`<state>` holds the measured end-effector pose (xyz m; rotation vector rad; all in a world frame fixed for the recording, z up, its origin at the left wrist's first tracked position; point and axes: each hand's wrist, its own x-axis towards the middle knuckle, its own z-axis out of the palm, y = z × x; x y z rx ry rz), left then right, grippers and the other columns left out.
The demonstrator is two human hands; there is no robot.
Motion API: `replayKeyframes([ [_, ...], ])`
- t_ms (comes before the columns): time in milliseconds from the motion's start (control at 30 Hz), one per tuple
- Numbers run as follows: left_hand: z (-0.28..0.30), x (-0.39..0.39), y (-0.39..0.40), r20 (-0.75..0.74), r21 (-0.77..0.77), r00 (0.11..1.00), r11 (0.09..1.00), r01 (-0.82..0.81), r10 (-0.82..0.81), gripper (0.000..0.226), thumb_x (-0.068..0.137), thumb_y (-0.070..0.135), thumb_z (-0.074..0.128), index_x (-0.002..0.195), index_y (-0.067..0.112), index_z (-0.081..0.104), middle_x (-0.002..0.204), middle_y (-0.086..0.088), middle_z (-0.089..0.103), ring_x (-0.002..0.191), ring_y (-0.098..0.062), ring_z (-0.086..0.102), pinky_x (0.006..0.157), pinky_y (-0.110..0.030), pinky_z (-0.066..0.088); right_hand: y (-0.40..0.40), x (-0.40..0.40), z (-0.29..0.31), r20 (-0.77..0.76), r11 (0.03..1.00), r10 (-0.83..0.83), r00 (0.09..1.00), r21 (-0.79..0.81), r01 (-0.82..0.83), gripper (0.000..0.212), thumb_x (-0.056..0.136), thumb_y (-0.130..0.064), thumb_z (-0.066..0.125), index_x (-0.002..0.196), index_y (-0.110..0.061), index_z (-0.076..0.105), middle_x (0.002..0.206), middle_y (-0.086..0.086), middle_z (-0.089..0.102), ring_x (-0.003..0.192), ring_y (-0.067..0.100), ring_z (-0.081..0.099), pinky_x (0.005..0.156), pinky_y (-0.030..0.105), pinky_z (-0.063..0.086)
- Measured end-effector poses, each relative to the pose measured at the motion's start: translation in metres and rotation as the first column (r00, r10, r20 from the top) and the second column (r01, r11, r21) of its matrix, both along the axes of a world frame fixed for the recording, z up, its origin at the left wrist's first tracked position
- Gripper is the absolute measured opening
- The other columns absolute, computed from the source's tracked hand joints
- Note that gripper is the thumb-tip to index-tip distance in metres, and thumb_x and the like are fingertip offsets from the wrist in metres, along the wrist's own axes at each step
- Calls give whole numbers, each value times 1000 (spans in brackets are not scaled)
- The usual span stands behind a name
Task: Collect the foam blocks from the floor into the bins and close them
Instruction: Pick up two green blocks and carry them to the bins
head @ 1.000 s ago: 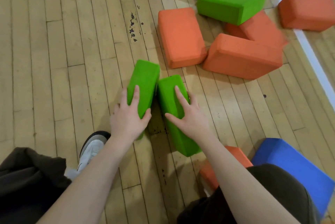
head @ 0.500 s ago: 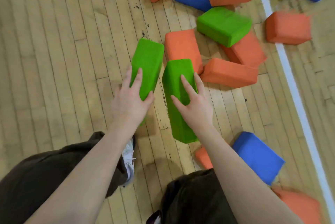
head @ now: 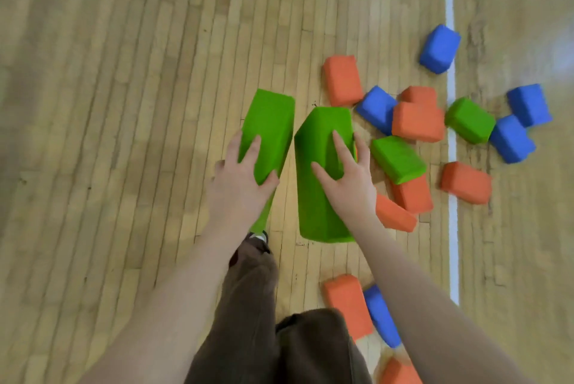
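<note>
Nearest the camera, the person's brown trouser legs (head: 248,321) fill the lower centre, with the tip of a shoe (head: 259,236) showing above the left knee. Just right of the legs, an orange foam block (head: 346,303) and a blue foam block (head: 380,315) lie touching on the wooden floor (head: 124,104); a further orange block (head: 399,372) is cut off by the bottom edge.

Both bare forearms extend upward from the lower corners. The left hand (head: 240,180) grips the left green block (head: 268,132), fingers over its upper face and thumb curled round its near right edge. The right hand (head: 348,175) grips the right green block (head: 321,175), fingers spread over the top and far side, thumb pressed on the facing surface. The two green blocks are held side by side, nearly touching along their inner edges, long axes pointing away from the person. Whether they rest on the floor cannot be determined.

Beyond and to the right, a loose pile of foam blocks (head: 417,122) in orange, blue and green lies on the floor, several overlapping. A white painted line (head: 452,147) crosses the floor through the pile. Farthest off, a single blue block (head: 439,48) sits on the line. The frame is motion-blurred.
</note>
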<state>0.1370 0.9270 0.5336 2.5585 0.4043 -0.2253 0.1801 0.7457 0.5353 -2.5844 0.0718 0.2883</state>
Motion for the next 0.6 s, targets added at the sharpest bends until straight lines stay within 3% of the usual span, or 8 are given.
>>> replayKeyframes([
  [133, 37, -14, 77, 18, 0, 983, 983, -183, 183, 69, 86, 54, 49, 147, 32, 25, 155, 2, 14, 116, -26, 50, 78, -41, 54, 93, 28, 34, -13, 973, 230, 973, -8, -231, 68, 85, -54, 57, 144, -46, 26, 156, -11, 7, 134, 19, 36, 72, 27, 41],
  [300, 70, -65, 173, 15, 30, 829, 829, -559, 558, 66, 88, 50, 51, 147, 30, 27, 156, 0, 16, 129, -27, 39, 93, -40, 45, 230, 34, 58, -39, 826, 563, 825, 54, -561, 69, 85, -57, 55, 145, -47, 22, 155, -11, 4, 139, 22, 26, 92, 43, 50],
  [367, 79, -95, 205, 16, 36, 721, 720, -693, 693, 65, 88, 48, 54, 146, 30, 30, 155, 0, 19, 128, -27, 39, 94, -38, 42, 288, 29, 63, -36, 729, 684, 729, 91, -679, 69, 84, -58, 55, 144, -48, 21, 155, -10, 3, 138, 24, 28, 95, 46, 48],
  [467, 86, -137, 249, 5, -31, 489, 489, -872, 872, 63, 87, 44, 58, 143, 28, 36, 153, 0, 23, 127, -25, 41, 93, -36, 43, 371, 17, 68, -31, 587, 807, 590, 155, -795, 69, 85, -54, 58, 144, -45, 24, 155, -6, 6, 139, 22, 27, 102, 45, 42],
  [600, 82, -172, 316, 4, -68, 229, 229, -971, 973, 65, 84, 44, 61, 142, 27, 39, 152, -1, 24, 126, -29, 44, 96, -41, 43, 476, 2, 60, -37, 383, 923, 382, 148, -912, 71, 85, -51, 60, 146, -41, 26, 155, 0, 10, 137, 23, 31, 103, 45, 41],
])
